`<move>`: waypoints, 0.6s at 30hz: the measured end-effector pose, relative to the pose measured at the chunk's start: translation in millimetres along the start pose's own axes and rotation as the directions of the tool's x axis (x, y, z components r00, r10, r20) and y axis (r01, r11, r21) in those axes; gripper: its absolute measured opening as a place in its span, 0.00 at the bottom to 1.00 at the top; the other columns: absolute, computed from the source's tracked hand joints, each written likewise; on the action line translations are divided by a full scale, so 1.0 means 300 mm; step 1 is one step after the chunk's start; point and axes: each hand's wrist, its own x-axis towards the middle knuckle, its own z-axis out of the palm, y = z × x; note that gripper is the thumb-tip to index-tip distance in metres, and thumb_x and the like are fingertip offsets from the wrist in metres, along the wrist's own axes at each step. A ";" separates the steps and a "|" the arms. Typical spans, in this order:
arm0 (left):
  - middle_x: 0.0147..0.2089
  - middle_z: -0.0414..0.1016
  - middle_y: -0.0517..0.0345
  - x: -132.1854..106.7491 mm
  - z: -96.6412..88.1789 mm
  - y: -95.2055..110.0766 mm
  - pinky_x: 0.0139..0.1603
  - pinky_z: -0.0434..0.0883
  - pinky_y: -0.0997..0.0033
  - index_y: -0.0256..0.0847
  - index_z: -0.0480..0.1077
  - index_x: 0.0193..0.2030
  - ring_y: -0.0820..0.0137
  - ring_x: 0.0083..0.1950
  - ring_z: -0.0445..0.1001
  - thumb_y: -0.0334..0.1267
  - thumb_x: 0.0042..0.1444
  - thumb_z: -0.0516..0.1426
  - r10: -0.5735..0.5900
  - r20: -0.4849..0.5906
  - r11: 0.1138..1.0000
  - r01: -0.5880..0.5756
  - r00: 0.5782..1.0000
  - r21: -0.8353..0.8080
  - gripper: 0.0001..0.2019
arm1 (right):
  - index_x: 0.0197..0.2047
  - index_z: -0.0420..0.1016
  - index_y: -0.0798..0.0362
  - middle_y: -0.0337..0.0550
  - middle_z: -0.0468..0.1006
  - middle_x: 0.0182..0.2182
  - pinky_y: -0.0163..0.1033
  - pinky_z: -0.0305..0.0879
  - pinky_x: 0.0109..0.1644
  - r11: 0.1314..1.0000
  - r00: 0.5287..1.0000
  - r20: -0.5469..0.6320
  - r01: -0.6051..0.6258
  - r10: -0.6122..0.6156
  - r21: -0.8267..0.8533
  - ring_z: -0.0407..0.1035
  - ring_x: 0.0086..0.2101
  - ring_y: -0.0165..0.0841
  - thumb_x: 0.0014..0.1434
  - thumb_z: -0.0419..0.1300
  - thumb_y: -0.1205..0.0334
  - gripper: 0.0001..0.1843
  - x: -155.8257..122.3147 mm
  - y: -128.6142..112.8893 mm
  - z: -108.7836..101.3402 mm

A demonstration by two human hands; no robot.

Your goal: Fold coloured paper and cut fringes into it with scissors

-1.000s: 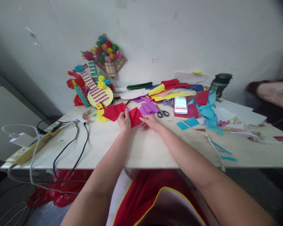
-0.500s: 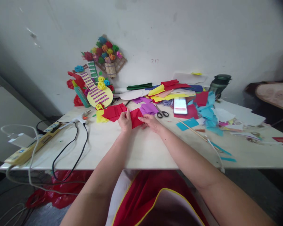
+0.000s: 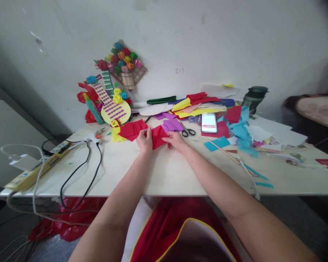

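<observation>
Between my two hands is a creased piece of red crepe paper [image 3: 157,137], held a little above the table. My left hand [image 3: 144,141] pinches its left edge between thumb and fingers. At its right edge, my right hand [image 3: 175,141] grips it with thumb and forefinger. More red paper pieces [image 3: 132,130] lie just left of my left hand, partly over a yellow piece [image 3: 117,135]. Behind my right hand are purple paper pieces [image 3: 172,125] and scissors [image 3: 188,132] with black handles, lying on the table.
A paper guitar [image 3: 115,112] and glue bottle [image 3: 93,109] stand back left. Nearby lie a glue gun [image 3: 93,138] and power strip [image 3: 41,169] with cables. A phone [image 3: 209,123], wooden stick [image 3: 222,150], blue scraps [image 3: 244,134] and dark bottle [image 3: 254,99] are on the right.
My right hand has shifted very slightly, its fingers curling a little on the red paper's edge. My left hand stays nearly still; the table's other things are unmoved.
</observation>
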 end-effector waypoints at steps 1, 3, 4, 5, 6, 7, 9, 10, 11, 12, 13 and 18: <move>0.27 0.71 0.58 0.001 0.001 -0.003 0.33 0.62 0.74 0.39 0.69 0.29 0.72 0.29 0.66 0.53 0.52 0.54 -0.006 -0.004 1.000 0.006 1.000 -0.012 0.17 | 0.24 0.63 0.53 0.30 0.66 0.09 0.29 0.57 0.13 1.000 1.000 0.011 0.009 -0.009 0.009 0.59 0.10 0.25 0.43 0.66 0.60 0.13 0.001 0.001 -0.003; 0.26 0.71 0.58 0.004 0.000 -0.007 0.33 0.62 0.74 0.39 0.70 0.29 0.72 0.29 0.67 0.55 0.50 0.54 -0.010 -0.007 1.000 0.010 1.000 -0.011 0.19 | 0.25 0.64 0.53 0.30 0.66 0.09 0.30 0.57 0.13 0.999 0.999 0.033 0.028 -0.028 0.016 0.59 0.10 0.25 0.43 0.66 0.60 0.13 0.004 0.005 -0.008; 0.26 0.70 0.58 0.004 -0.001 -0.008 0.33 0.62 0.74 0.39 0.70 0.28 0.72 0.29 0.67 0.56 0.49 0.54 -0.007 -0.003 1.000 0.007 1.000 0.010 0.20 | 0.26 0.65 0.54 0.30 0.66 0.10 0.29 0.56 0.13 0.999 0.999 0.043 0.033 -0.033 0.013 0.59 0.10 0.25 0.43 0.66 0.60 0.13 0.005 0.006 -0.010; 0.25 0.70 0.59 0.005 -0.004 -0.008 0.32 0.61 0.74 0.40 0.70 0.27 0.72 0.28 0.66 0.58 0.49 0.54 -0.003 0.007 0.999 0.003 1.000 0.045 0.21 | 0.26 0.65 0.54 0.30 0.66 0.11 0.29 0.56 0.13 0.999 0.998 0.052 0.033 -0.033 0.006 0.59 0.10 0.24 0.43 0.66 0.60 0.12 0.005 0.007 -0.011; 0.23 0.69 0.60 0.005 -0.007 -0.007 0.31 0.60 0.74 0.40 0.69 0.25 0.72 0.27 0.66 0.59 0.48 0.54 -0.003 0.019 0.996 0.001 1.000 0.089 0.21 | 0.25 0.65 0.54 0.30 0.66 0.11 0.29 0.56 0.13 1.000 0.998 0.057 0.027 -0.027 -0.002 0.59 0.11 0.24 0.43 0.66 0.61 0.12 0.004 0.007 -0.012; 0.22 0.68 0.60 0.005 -0.010 -0.005 0.30 0.59 0.73 0.40 0.68 0.24 0.72 0.26 0.65 0.60 0.48 0.53 -0.006 0.032 0.991 0.002 0.999 0.137 0.22 | 0.25 0.65 0.54 0.30 0.67 0.12 0.28 0.56 0.14 1.000 0.998 0.059 0.019 -0.018 -0.010 0.59 0.11 0.23 0.43 0.66 0.61 0.12 0.003 0.006 -0.013; 0.21 0.67 0.60 0.003 -0.016 0.001 0.28 0.57 0.73 0.41 0.66 0.22 0.72 0.25 0.63 0.61 0.47 0.53 -0.014 0.045 0.975 0.004 0.999 0.223 0.23 | 0.24 0.66 0.55 0.31 0.68 0.13 0.28 0.57 0.15 1.000 0.998 0.057 0.003 -0.002 -0.023 0.60 0.13 0.23 0.43 0.66 0.62 0.11 0.000 0.002 -0.014; 0.20 0.66 0.60 0.003 -0.019 0.005 0.28 0.56 0.72 0.41 0.65 0.21 0.72 0.25 0.63 0.61 0.48 0.53 -0.017 0.047 0.966 0.004 0.999 0.257 0.23 | 0.24 0.66 0.55 0.32 0.68 0.15 0.28 0.58 0.16 1.000 0.998 0.055 0.001 0.000 -0.025 0.61 0.14 0.23 0.43 0.65 0.62 0.11 -0.003 -0.001 -0.014; 0.20 0.66 0.60 0.001 -0.021 0.009 0.28 0.56 0.72 0.41 0.65 0.21 0.72 0.25 0.62 0.61 0.48 0.52 -0.017 0.044 0.959 0.004 0.999 0.285 0.23 | 0.24 0.67 0.55 0.33 0.70 0.16 0.29 0.60 0.17 1.000 0.998 0.055 0.002 -0.001 -0.022 0.62 0.16 0.23 0.44 0.65 0.61 0.10 -0.005 -0.004 -0.014; 0.20 0.65 0.60 0.000 -0.023 0.013 0.28 0.55 0.72 0.42 0.65 0.20 0.71 0.25 0.62 0.60 0.49 0.52 -0.016 0.039 0.952 0.003 0.999 0.306 0.23 | 0.25 0.67 0.55 0.34 0.71 0.18 0.29 0.61 0.18 1.000 0.998 0.060 0.003 -0.002 -0.015 0.64 0.18 0.24 0.44 0.65 0.61 0.10 -0.008 -0.007 -0.014; 0.20 0.65 0.59 -0.001 -0.025 0.017 0.28 0.55 0.72 0.42 0.64 0.21 0.71 0.25 0.62 0.60 0.50 0.52 -0.017 0.034 0.947 0.005 0.999 0.320 0.22 | 0.26 0.68 0.55 0.35 0.72 0.20 0.30 0.63 0.20 1.000 0.998 0.068 0.003 -0.002 -0.007 0.65 0.20 0.26 0.45 0.65 0.60 0.10 -0.010 -0.011 -0.013; 0.21 0.66 0.58 -0.010 -0.025 0.032 0.29 0.55 0.72 0.42 0.65 0.22 0.69 0.26 0.64 0.59 0.51 0.51 -0.040 0.011 0.939 0.034 0.999 0.343 0.22 | 0.33 0.69 0.54 0.39 0.74 0.27 0.31 0.62 0.20 0.999 0.997 0.074 -0.005 0.008 -0.043 0.66 0.24 0.28 0.42 0.67 0.55 0.17 -0.025 -0.031 0.001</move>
